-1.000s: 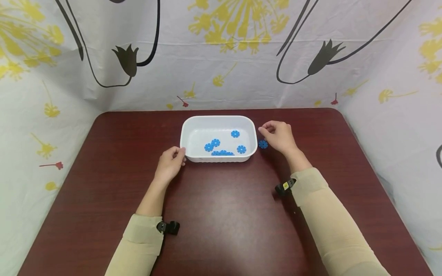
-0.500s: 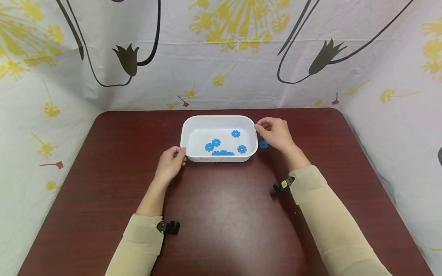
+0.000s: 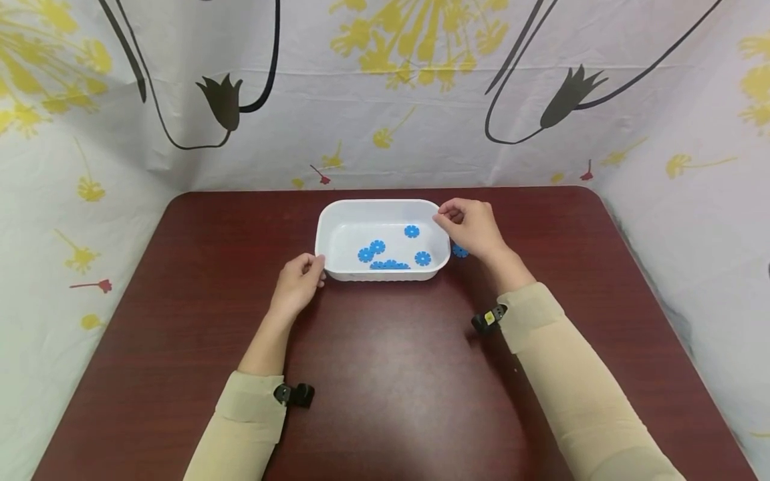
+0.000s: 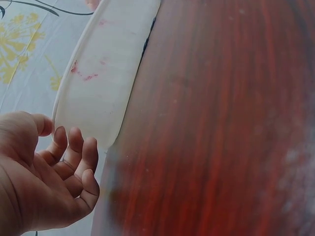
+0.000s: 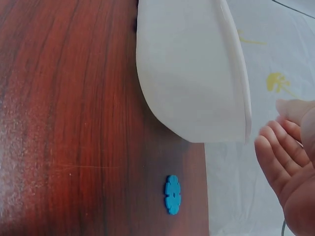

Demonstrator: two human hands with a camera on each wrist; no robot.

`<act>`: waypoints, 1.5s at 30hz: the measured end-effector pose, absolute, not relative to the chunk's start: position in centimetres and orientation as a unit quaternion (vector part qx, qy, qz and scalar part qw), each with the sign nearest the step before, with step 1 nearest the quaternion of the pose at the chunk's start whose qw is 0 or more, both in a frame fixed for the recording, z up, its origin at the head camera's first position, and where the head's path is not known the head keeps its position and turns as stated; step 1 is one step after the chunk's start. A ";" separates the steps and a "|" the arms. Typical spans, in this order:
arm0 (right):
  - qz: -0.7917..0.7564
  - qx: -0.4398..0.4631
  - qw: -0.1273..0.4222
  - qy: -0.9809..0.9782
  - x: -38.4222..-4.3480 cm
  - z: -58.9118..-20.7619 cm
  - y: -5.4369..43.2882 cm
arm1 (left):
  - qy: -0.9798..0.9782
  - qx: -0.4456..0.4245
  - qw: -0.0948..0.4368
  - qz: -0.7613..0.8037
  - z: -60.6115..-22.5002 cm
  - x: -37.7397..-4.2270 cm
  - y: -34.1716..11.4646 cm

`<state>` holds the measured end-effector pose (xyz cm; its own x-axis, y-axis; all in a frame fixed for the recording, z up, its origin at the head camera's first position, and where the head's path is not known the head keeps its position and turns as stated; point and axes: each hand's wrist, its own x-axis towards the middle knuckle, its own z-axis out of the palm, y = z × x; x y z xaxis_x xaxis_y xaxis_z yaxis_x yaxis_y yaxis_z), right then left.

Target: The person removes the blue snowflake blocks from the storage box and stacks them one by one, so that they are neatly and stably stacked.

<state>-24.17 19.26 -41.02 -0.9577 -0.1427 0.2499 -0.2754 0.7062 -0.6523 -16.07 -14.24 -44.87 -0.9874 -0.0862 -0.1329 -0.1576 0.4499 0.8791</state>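
A white plastic tray [image 3: 382, 276] stands near the table's far edge, with several blue notched discs, such as this disc [image 3: 422, 258], inside. My left hand [image 3: 296, 286] pinches the tray's left front corner; in the left wrist view, thumb and curled fingers meet at its rim. At the upper right rim is my right hand [image 3: 472, 227], its thumb and index fingertips close together over the edge. Loosely bent fingers [image 5: 280, 147] show in the right wrist view, with nothing visible between them. Another blue disc [image 5: 173, 194] lies on the table right of the tray, partly covered by that hand in the head view.
The dark red wood-grain table [image 3: 385, 374] extends around and in front of the tray. White cloth [image 3: 385, 160] with printed flowers hangs behind it and along both sides. Each sleeve cuff carries a small black camera, the left camera [image 3: 295, 395] and the right camera [image 3: 488, 319].
My right hand has moved left and slightly away from me, from beside the tray to over its right rim. The left hand keeps its grip on the corner.
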 end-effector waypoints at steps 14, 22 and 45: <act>0.341 0.221 0.046 -0.913 -24.4 -41.0 17.6 | 0.846 -0.073 0.037 0.526 -45.0 -16.1 -14.2; 0.301 0.254 0.008 -0.919 -24.2 -41.0 16.7 | 0.847 -0.074 0.036 0.524 -44.9 -16.0 -14.3; 0.133 0.320 -0.106 -0.932 -24.3 -41.1 14.4 | 0.831 -0.086 0.040 0.549 -44.8 -15.9 -14.0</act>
<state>-24.33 14.43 -41.05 -0.7725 -0.6249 -0.1131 -0.5681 0.7597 -0.3165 -15.95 -13.97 -44.80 -0.9820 -0.0999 -0.1604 -0.1867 0.3827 0.9048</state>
